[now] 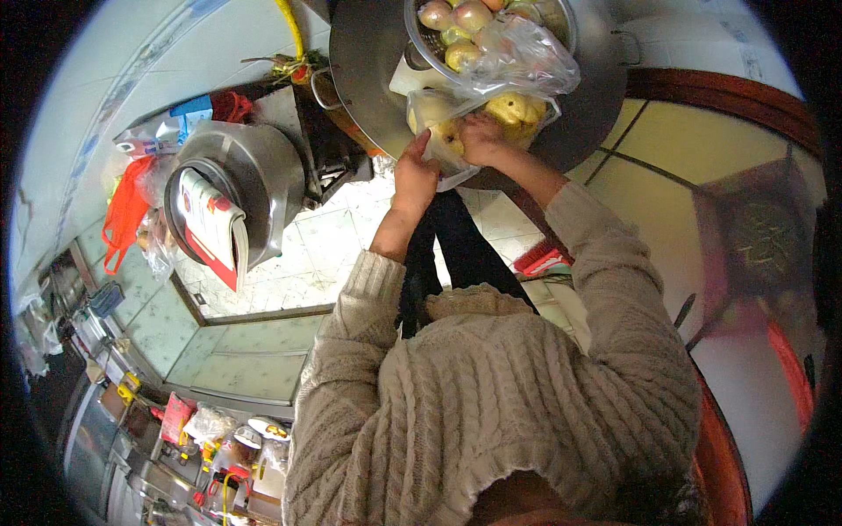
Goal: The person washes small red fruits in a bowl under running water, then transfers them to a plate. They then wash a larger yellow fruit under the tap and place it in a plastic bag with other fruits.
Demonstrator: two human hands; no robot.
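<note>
My left hand (416, 172) pinches the near left edge of a clear plastic bag (454, 177), thumb pointing up along it. Several large yellow fruits (514, 110) with dark spots, perhaps pears, lie in the bag. My right hand (485, 139) reaches into its mouth between the fruits, fingers bent against one yellow fruit (451, 138); whether it grips that fruit is hidden. Just beyond, a metal colander (571, 33) holds several round yellow-red fruits (472, 16), with another crumpled clear bag (529, 56) over its near side. Bag and colander are above a wide metal pan (592, 125) with side handles.
At left, a large metal pot (276, 177) carries a thick booklet (214, 217) on its lid. Red plastic bags (128, 210) hang beside it. A red brush (536, 256) is on the tiled floor (329, 243). A wooden-edged surface (658, 144) lies at right.
</note>
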